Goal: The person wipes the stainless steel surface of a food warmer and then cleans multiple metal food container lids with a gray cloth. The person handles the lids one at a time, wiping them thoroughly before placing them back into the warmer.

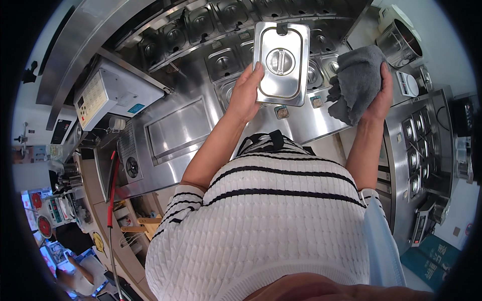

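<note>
My left hand (246, 92) grips the left edge of a stainless steel food pan lid (273, 84), its thumb on the top face. The lid has a raised handle in a round recess and a notch at its far edge. It is held up over the steel counter (260, 126). My right hand (378, 96) holds a grey cloth (357, 81), which hangs bunched to the right of the lid, apart from it. Most of the right fingers are hidden behind the cloth.
Lidded steel pans (224, 64) sit in the counter, with another row (201, 23) beyond. At left are a white machine with a keypad (124, 90) and a red-handled hose (110, 207). A steel pot (400, 44) and small scale (407, 83) stand at right. Another person (84, 276) is at lower left.
</note>
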Demonstrator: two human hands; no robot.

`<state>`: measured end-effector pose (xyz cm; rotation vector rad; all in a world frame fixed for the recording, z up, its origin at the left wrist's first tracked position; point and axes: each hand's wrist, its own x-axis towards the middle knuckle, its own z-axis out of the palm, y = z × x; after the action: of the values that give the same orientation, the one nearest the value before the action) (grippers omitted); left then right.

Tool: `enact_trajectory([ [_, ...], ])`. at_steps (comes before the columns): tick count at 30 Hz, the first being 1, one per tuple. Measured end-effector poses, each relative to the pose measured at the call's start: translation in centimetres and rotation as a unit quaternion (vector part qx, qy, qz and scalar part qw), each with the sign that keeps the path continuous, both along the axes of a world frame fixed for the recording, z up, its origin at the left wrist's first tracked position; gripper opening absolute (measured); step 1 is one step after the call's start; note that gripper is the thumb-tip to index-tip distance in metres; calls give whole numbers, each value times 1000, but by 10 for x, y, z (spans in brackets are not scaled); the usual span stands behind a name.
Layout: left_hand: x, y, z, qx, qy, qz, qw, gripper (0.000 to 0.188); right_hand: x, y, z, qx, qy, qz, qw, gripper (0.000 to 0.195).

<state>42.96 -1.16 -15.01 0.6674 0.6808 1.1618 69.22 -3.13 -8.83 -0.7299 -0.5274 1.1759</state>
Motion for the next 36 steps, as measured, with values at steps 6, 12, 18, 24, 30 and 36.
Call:
enact_trajectory([
  [6,3,3,-9,7,-42,1,999,37,-20,-17,14,82,-197,35,976,45],
  [12,13,-8,-7,124,94,18,988,33,-94,19,5,210,-766,-160,587,46],
  [18,15,-15,-8,184,167,39,968,31,-110,27,-11,220,-804,-163,528,44],
  [24,12,-18,0,217,239,25,946,31,-105,26,-15,217,-803,-178,526,42],
  [30,11,-18,7,229,318,1,920,29,-104,26,-14,144,-837,-191,491,40],
  [36,8,-16,4,261,318,19,911,28,-96,26,-19,204,-780,-140,575,42],
])
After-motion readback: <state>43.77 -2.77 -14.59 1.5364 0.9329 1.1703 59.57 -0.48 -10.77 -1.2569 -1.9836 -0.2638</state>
